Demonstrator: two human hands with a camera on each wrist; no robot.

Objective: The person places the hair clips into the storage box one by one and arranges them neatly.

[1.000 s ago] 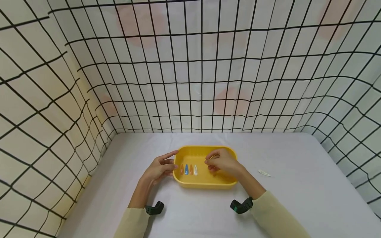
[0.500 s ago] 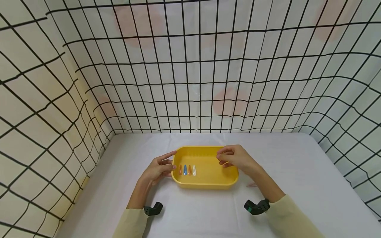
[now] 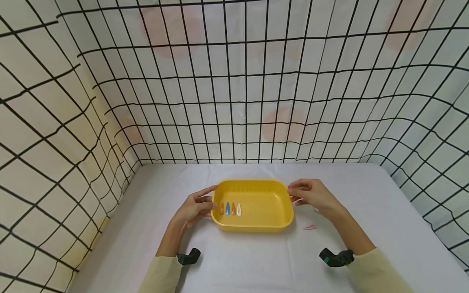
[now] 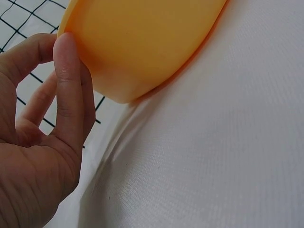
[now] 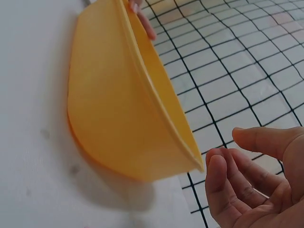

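My left grip (image 3: 195,208) pinches the rim of a rounded yellow plastic tray (image 3: 253,228) on the white tabletop (image 3: 242,260), four orange, blue and white hair clips (image 3: 228,208) inside. My right grip (image 3: 313,195), thumb and fingers apart, is beside its right end.

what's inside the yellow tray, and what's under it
Inside, four hair clips lie side by side toward the left: orange, blue, orange, white. Whatever's underneath is hidden by the yellow tray.

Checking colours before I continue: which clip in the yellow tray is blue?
The second clip from the left in the head view. Only it is blue: the first clip and third clip are orange, the fourth clip white.
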